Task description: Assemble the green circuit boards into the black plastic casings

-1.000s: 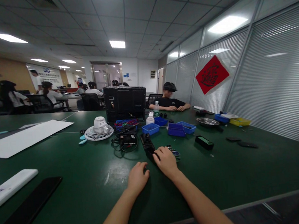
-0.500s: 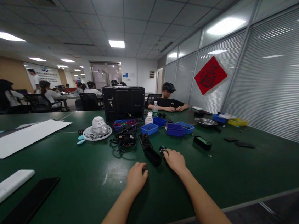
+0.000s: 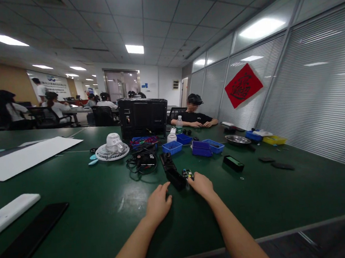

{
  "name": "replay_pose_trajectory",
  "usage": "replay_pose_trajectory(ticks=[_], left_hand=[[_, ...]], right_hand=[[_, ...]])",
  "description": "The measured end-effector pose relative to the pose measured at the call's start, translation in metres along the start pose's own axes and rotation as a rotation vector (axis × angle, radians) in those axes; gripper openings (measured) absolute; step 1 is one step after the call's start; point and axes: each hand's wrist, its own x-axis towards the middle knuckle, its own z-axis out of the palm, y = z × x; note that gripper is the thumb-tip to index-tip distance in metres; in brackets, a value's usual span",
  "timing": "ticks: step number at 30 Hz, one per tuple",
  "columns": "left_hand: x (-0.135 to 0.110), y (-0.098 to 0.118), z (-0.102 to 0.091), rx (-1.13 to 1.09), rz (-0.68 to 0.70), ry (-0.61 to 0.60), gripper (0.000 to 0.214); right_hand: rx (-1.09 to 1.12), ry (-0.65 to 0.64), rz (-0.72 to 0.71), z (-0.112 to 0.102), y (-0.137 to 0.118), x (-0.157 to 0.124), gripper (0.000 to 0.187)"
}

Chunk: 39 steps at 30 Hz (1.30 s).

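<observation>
My right hand (image 3: pixel 202 186) pinches the edge of a small circuit board (image 3: pixel 188 173) with coloured parts on it. Just left of the board lies an open black plastic housing (image 3: pixel 175 179), with a hinged-looking upper part (image 3: pixel 166 161) behind it. Beside the housing's near left edge rests my left hand (image 3: pixel 158 205). Its thumb and forefinger are apart with nothing seen between them; whether a fingertip touches the housing I cannot tell. To the right, a black box with a green face (image 3: pixel 233 163) sits on the green table (image 3: pixel 115 233).
Behind the housing are a tangle of black cables (image 3: pixel 143 163), blue trays (image 3: pixel 172 147), a white fan part (image 3: pixel 113 147) and a large black casing (image 3: pixel 143 117). A metal dish (image 3: pixel 237 139) stands at right. Across the table a person (image 3: pixel 194 114) sits.
The circuit board in my right hand has turned, so its coloured parts show more. My left forefinger has stretched forward toward the housing, opening away from the thumb.
</observation>
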Motion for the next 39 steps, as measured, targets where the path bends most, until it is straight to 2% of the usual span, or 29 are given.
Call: replay_pose_trajectory(ticks=[6,11,15,18,22,26,33,39], left_hand=[[0.000,0.000,0.000,0.018,-0.003,-0.003,0.048],[-0.001,0.000,-0.001,0.005,0.010,0.006,0.047],[-0.001,0.001,-0.003,0.010,-0.013,-0.017,0.047],[0.000,0.002,-0.003,0.009,-0.025,-0.030,0.046],[0.001,0.000,-0.003,-0.010,-0.015,0.000,0.044],[0.002,-0.002,-0.001,-0.008,-0.008,0.006,0.042],[0.003,-0.006,0.003,-0.012,0.045,0.043,0.039],[0.003,-0.007,0.002,-0.004,0.046,0.035,0.039]], right_hand=[[0.157,0.083,0.050,0.002,0.008,0.007,0.030],[0.245,0.133,0.005,0.007,0.012,0.011,0.035],[0.312,0.322,0.002,0.003,0.008,0.013,0.034],[0.341,0.404,-0.124,-0.007,-0.007,0.013,0.033],[0.249,0.309,-0.270,-0.021,-0.038,0.008,0.033],[0.126,0.209,-0.251,-0.025,-0.059,0.002,0.034],[0.081,0.206,-0.249,-0.008,-0.057,0.000,0.034],[0.050,0.210,-0.274,-0.008,-0.059,0.000,0.034]])
